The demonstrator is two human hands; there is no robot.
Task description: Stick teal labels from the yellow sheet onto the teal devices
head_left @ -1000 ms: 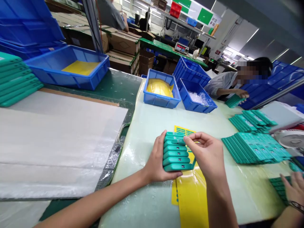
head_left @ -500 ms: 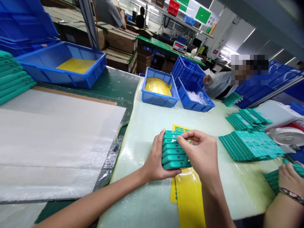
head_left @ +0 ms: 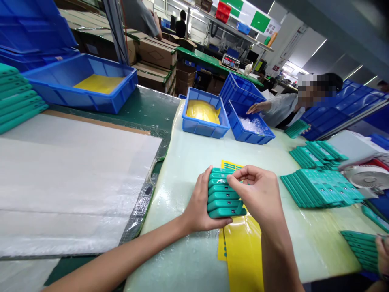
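Observation:
My left hand (head_left: 197, 207) is wrapped round a stack of green plastic cases (head_left: 223, 198), holding them with their narrow edges toward me. Small dark slots show along those edges. My right hand (head_left: 258, 192) is closed in a pinch, thumb and forefinger against the edge of an upper case. Whatever lies between these fingertips is too small or hidden to name. Beneath my hands lie yellow sheets (head_left: 243, 251), one carrying rows of green marks at its far end.
Blue bins hold yellow sheets (head_left: 203, 111) and clear small pieces (head_left: 253, 125); a co-worker's hand (head_left: 258, 107) is over the latter. Green case stacks (head_left: 319, 188) stand at right, near a fan (head_left: 366, 176) and another person's hand (head_left: 382, 251). A white-covered board (head_left: 73, 174) lies left.
My hands stay almost in place on the stack. Across the table, the co-worker's hand has reached over the bin of clear pieces. The neighbour's hand at right has moved toward the lower right.

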